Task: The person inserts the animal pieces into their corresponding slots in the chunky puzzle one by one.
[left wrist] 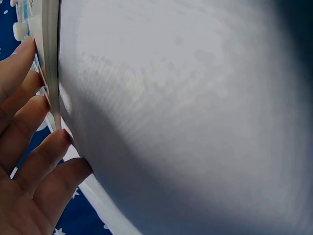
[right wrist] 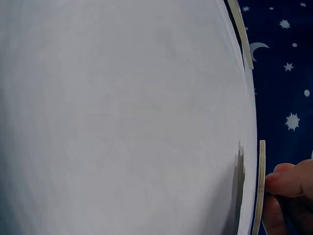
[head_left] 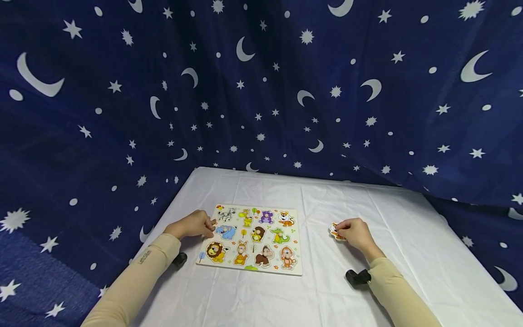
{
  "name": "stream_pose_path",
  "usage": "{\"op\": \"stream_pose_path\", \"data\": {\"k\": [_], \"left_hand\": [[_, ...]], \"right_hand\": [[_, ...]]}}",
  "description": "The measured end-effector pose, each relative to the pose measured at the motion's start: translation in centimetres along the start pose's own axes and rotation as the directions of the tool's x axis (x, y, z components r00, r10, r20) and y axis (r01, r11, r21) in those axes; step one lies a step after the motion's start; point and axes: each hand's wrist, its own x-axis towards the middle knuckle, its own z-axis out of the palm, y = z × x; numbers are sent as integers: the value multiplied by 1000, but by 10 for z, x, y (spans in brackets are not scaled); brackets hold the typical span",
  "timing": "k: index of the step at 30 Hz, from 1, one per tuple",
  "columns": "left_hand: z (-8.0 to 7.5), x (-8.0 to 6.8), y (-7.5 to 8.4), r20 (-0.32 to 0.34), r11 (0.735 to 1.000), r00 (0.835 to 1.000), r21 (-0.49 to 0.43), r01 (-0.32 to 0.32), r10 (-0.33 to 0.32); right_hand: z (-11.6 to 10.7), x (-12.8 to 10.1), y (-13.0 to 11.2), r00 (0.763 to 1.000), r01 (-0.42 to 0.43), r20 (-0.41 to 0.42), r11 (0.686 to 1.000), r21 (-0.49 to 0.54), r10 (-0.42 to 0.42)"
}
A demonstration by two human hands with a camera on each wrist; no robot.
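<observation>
A flat wooden animal puzzle board lies on the table with several cartoon animals on it, among them a zebra, a lion and a crocodile. My left hand rests at the board's left edge, beside the elephant. Seen from the left wrist, its fingertips touch the side of the board. Right of the board, my right hand pinches a small white-and-orange animal puzzle piece, partly covered by the fingers. In the right wrist view the piece stands edge-on above its shadow.
A white cloth with light creases covers the table. Dark blue curtains printed with moons and stars hang behind and along the sides. Black wrist cameras sit under both sleeves. The board's edge shows at the right wrist view's top right.
</observation>
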Motion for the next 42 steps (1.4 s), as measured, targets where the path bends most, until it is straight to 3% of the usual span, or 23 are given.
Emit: {"op": "stream_pose_path", "data": {"k": [25,34,42], "left_hand": [[0,0,-3,21,1000,1000,-25,14,-13],[-2,0,2,15,999,999,-37,-27,28],[0,-1,1,15,999,1000,-37,10,-9]], "right_hand": [[12,7,-12,998,67,17,998,0,-67],[17,9,-17,995,98,16,994,37,-99],[22,9,-19,995,91,31,994,53,-92]]}}
